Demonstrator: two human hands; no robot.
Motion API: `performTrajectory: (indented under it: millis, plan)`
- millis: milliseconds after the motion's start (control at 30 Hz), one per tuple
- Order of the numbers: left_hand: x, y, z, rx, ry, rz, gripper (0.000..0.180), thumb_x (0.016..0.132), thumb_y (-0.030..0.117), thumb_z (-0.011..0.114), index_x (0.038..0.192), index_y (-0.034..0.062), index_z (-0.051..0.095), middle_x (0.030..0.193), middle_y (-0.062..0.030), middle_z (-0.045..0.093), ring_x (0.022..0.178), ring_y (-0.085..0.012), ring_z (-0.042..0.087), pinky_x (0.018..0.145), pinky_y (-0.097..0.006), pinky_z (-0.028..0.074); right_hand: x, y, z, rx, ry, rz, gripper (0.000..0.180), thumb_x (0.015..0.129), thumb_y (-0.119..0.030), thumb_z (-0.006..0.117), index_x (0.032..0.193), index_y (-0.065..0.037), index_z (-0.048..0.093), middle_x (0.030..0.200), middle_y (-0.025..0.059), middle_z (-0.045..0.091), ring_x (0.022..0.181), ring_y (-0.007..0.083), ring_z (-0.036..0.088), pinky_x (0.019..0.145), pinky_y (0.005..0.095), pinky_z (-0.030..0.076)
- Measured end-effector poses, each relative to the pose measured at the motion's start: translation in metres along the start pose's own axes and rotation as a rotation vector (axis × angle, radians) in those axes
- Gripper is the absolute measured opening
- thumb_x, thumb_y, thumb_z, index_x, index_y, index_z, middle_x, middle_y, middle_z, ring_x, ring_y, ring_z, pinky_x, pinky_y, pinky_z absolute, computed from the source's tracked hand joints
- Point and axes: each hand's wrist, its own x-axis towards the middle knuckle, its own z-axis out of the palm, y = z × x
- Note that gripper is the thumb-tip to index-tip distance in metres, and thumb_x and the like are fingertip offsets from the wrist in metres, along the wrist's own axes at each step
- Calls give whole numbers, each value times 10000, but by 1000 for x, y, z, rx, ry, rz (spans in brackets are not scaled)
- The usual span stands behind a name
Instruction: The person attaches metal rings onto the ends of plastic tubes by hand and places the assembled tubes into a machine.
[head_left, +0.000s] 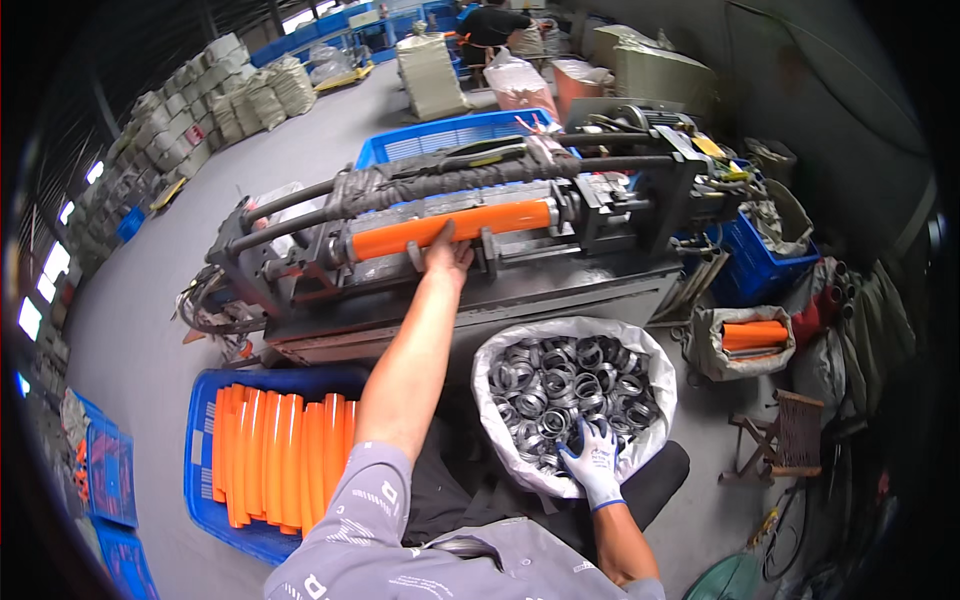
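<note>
Left hand (447,255), fingers apart, touches the orange tube (500,218) behind the front edge of the bench (560,293): probably light, stiff, slick, best held mid-length. Right hand (595,463) meets grey rings (560,383), grip unclear.

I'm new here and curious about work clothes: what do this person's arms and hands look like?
The left hand is bare. The right hand wears a whitish glove with blue patches, a blue cuff edge and printed marks. The grey sleeves are short, the left one carrying white print.
</note>
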Motion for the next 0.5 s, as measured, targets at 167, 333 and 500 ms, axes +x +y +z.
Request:
performTrajectory:
  millis: [167, 333, 500]
  plan:
    - [-23, -1, 1, 1, 3, 11, 548, 940, 401, 677, 1380, 129, 497, 1391, -150, 557, 1324, -312, 495, 1105, -505, 331, -1, 5, 5, 0, 94, -36, 510, 725, -384, 805, 1115, -80, 680, 1267, 140, 589, 1304, 356, 439, 1111, 504, 325]
    - [-86, 3, -70, 228, -102, 142, 609, 974, 341, 641, 1446, 27, 419, 1426, -183, 530, 1330, -329, 509, 1055, -499, 400, -4, 5, 9, -1, 144, -47, 350, 714, -327, 806, 965, -105, 702, 1176, 88, 610, 1234, 336, 479, 1035, 491, 371]
    - [-115, 39, -272, 652, 192, 590, 516, 931, 220, 705, 1342, -24, 511, 1195, -116, 646, 1041, -206, 634, 877, -335, 515, -2, -1, 7, -10, 6, -36, 447, 748, -374, 779, 1070, -75, 698, 1251, 137, 603, 1311, 372, 427, 1116, 522, 305]
